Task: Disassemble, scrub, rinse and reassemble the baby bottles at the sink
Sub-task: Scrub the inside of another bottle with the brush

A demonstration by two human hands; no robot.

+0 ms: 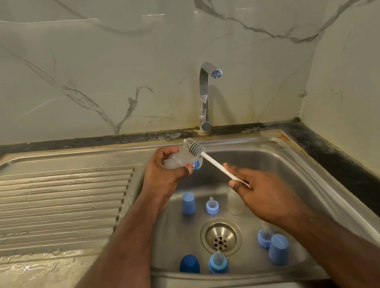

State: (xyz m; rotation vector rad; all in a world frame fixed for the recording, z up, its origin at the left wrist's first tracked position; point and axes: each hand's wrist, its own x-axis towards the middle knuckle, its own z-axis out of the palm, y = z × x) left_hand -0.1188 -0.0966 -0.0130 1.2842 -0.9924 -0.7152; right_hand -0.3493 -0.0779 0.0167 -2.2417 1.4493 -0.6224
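The left hand (163, 172) has its grip wrapped around a clear plastic baby bottle with a blue printed label (182, 162), holding it on its side above the back left part of the stainless steel sink basin (272, 156). The right hand (260, 192) pinches the lower end of a white-handled bottle brush with grey ribbed silicone bristles (207, 157) between thumb and fingers; the bristle head lies against the upper side of the bottle, outside it, and the handle slants down to the right.

On the basin floor below stand loose bottle parts. Just under the hands are a light blue cap (188, 203), a light blue collar with a clear teat (212, 206), and a second clear bottle (235, 205), partly hidden by the right hand. Around the round metal drain (221, 236), near the front wall, stand a dark blue cap (189, 264) and a blue collar with a teat (218, 263); to the right are another collar with a teat (264, 237) and a light blue cap (278, 249), touching or nearly so.

A chrome tap (206, 92) rises behind the basin, with no water visible at its spout. The ribbed draining board (52, 201) to the left is wet, set in a dark bench (350, 164) below a marbled wall (97, 59).
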